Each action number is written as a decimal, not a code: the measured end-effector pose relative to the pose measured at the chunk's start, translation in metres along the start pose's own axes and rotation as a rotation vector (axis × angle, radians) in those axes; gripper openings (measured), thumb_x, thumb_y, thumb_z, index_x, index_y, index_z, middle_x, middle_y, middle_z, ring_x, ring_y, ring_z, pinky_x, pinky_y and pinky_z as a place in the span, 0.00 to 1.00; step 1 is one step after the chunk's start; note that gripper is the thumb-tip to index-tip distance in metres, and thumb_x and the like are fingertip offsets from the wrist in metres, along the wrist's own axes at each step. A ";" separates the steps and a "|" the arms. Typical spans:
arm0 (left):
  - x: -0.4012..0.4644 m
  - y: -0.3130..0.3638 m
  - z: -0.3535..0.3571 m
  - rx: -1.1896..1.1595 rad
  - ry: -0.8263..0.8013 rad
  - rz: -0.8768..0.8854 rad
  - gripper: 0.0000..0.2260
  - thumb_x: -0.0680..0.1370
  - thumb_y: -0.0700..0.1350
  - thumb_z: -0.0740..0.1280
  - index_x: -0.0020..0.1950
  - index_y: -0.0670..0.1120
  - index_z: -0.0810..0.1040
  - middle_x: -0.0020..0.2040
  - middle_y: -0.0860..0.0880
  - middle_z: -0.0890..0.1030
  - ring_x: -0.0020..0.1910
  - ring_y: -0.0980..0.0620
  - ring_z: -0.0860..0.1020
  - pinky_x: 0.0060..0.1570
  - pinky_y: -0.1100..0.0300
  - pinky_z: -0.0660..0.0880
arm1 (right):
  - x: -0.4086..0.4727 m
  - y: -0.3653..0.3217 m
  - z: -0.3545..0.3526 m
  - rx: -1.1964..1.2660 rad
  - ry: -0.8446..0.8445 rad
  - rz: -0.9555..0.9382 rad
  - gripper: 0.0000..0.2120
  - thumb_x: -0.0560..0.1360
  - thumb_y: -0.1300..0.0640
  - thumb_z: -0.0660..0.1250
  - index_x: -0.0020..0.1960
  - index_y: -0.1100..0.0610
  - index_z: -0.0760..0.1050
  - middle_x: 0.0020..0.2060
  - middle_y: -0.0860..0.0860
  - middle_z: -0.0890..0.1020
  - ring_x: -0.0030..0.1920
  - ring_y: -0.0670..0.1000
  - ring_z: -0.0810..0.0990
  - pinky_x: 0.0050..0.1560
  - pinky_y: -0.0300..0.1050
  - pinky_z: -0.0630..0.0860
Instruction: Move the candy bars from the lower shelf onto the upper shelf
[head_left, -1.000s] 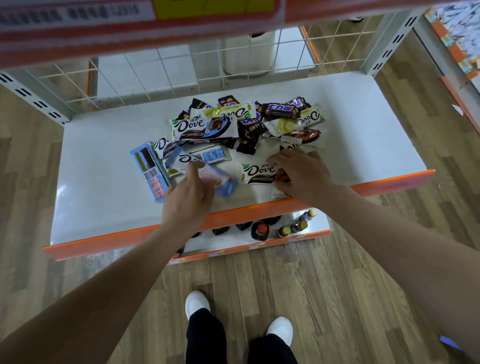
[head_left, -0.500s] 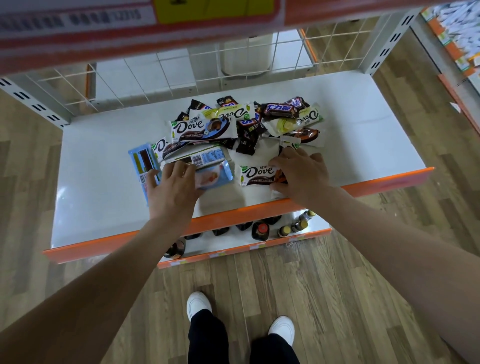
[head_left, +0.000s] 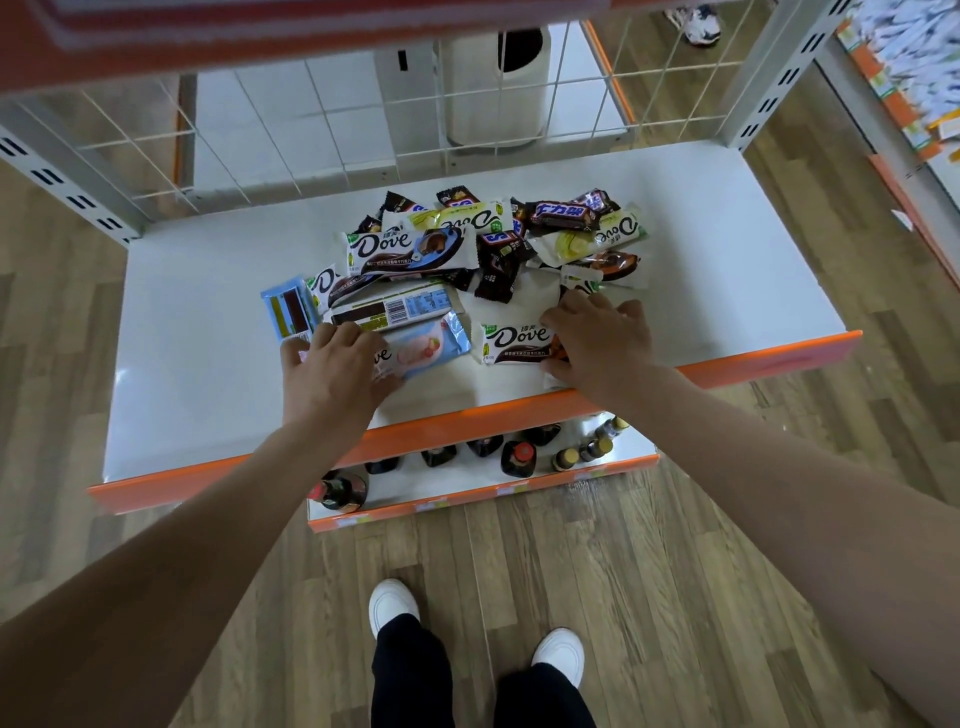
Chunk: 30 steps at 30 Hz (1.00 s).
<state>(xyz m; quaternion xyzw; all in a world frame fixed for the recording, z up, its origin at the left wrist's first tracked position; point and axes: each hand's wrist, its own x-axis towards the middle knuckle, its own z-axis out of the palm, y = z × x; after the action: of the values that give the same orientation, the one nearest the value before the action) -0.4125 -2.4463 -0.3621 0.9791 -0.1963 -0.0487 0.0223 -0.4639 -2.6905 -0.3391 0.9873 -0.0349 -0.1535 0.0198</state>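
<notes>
so the candy bars (head_left: 483, 249) are heaped mid-shelf toward the back edge of the lower shelf (head_left: 182, 364), wire grid (head_left: 332, 109) right behind them. left hand (head_left: 332, 371) sits on a bar near the front edge, right hand (head_left: 597, 343) on another bar just to its right. bottles (head_left: 514, 457) line a shelf underneath, and the upper shelf (head_left: 260, 36) hangs over the back

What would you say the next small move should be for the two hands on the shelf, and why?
Probably curl the fingers and lift. The left hand lies on the pink-and-blue Dove bar, the right hand on the dark Dove bar; both bars lie flat on the white shelf, neither lifted yet.
</notes>
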 end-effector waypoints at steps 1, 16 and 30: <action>0.000 -0.001 0.000 -0.007 -0.004 0.006 0.18 0.75 0.58 0.64 0.60 0.50 0.74 0.57 0.50 0.75 0.60 0.47 0.68 0.56 0.50 0.58 | 0.000 -0.001 0.000 -0.007 0.002 -0.001 0.24 0.76 0.45 0.63 0.69 0.52 0.66 0.65 0.51 0.68 0.66 0.54 0.66 0.63 0.55 0.62; -0.009 -0.003 -0.009 -0.001 0.037 0.064 0.17 0.75 0.56 0.65 0.58 0.47 0.75 0.54 0.49 0.75 0.58 0.48 0.68 0.57 0.52 0.58 | -0.006 -0.006 0.000 -0.079 0.049 -0.022 0.22 0.77 0.47 0.63 0.67 0.54 0.67 0.62 0.51 0.70 0.64 0.53 0.69 0.64 0.53 0.61; -0.064 -0.017 -0.064 0.097 0.184 0.082 0.13 0.63 0.47 0.77 0.41 0.42 0.80 0.39 0.45 0.78 0.42 0.42 0.77 0.46 0.47 0.68 | -0.066 -0.017 -0.047 -0.105 0.233 -0.057 0.22 0.59 0.48 0.80 0.50 0.53 0.81 0.46 0.51 0.81 0.47 0.53 0.81 0.52 0.53 0.75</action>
<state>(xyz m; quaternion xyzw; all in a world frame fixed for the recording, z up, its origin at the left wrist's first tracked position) -0.4582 -2.4043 -0.2942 0.9705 -0.2356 0.0518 -0.0054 -0.5112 -2.6675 -0.2748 0.9967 0.0037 -0.0400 0.0709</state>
